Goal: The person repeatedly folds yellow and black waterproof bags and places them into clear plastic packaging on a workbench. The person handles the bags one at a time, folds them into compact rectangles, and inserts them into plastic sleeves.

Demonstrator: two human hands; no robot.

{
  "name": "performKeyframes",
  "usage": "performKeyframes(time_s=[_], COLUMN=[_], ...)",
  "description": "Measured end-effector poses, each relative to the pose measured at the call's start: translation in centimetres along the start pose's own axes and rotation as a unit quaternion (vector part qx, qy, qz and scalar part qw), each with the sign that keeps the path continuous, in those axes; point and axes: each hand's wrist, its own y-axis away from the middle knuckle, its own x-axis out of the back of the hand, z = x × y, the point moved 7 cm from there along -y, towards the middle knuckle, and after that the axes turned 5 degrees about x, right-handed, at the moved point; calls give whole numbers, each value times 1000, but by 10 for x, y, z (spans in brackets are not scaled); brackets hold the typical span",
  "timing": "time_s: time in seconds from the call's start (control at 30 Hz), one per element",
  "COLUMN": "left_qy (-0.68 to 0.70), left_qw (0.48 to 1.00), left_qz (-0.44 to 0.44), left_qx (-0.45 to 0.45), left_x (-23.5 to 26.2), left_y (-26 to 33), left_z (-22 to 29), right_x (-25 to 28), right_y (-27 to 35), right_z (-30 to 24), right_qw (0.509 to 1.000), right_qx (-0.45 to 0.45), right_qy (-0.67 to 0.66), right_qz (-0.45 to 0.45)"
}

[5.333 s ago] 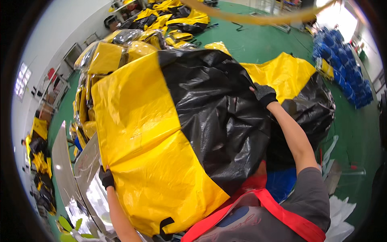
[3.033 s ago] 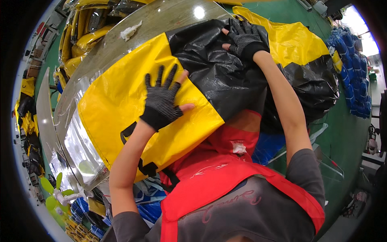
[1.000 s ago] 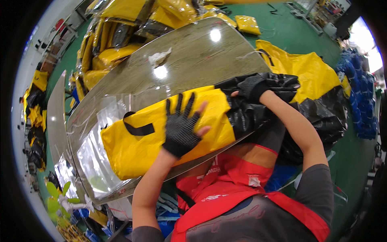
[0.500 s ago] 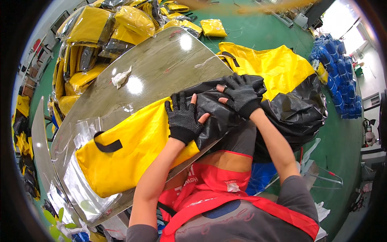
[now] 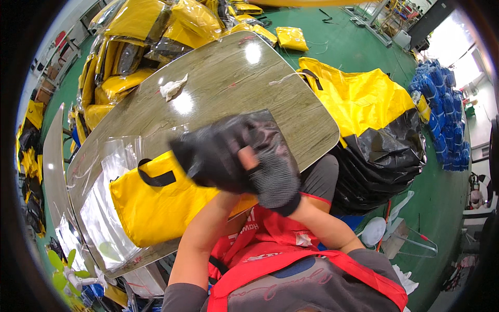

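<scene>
A long yellow-and-black bag (image 5: 150, 213) of smooth sheet material lies across the table, its black strap handle (image 5: 157, 179) at the left end. Its black part is lifted and doubled back over the yellow part. My right hand (image 5: 276, 182), in a dark dotted glove with a bare thumb, grips this black part near its right side. My left forearm (image 5: 205, 234) reaches up beneath the raised black layer. That layer hides my left hand and its fingers.
The wood-grain table (image 5: 228, 78) carries clear plastic sleeves (image 5: 104, 203) and a crumpled white scrap (image 5: 173, 87). Packed yellow bags (image 5: 130, 23) are heaped beyond its left side. Another yellow-and-black bag (image 5: 358, 99) slumps at the right, near a blue bundled stack (image 5: 439, 114).
Both hands lay spread flat on the bag before. Now its black end is lifted and folded leftward, with my right hand gripping it and my left hand covered. The view has shifted slightly.
</scene>
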Motion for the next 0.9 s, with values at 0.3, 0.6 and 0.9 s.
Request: performKeyframes(time_s=[0.3, 0.6, 0.9], left_qy=[-639, -273, -316], left_qw=[746, 766, 793], left_qz=[-98, 555, 476], left_qx=[159, 177, 211], left_x=[112, 309, 339], left_y=[159, 349, 344], left_z=[70, 49, 31], right_x=[-88, -116, -130], right_y=[14, -33, -23], right_z=[-20, -76, -67], right_qw=[965, 987, 937], right_qx=[72, 141, 96], right_qy=[132, -63, 180], right_qz=[-213, -55, -284])
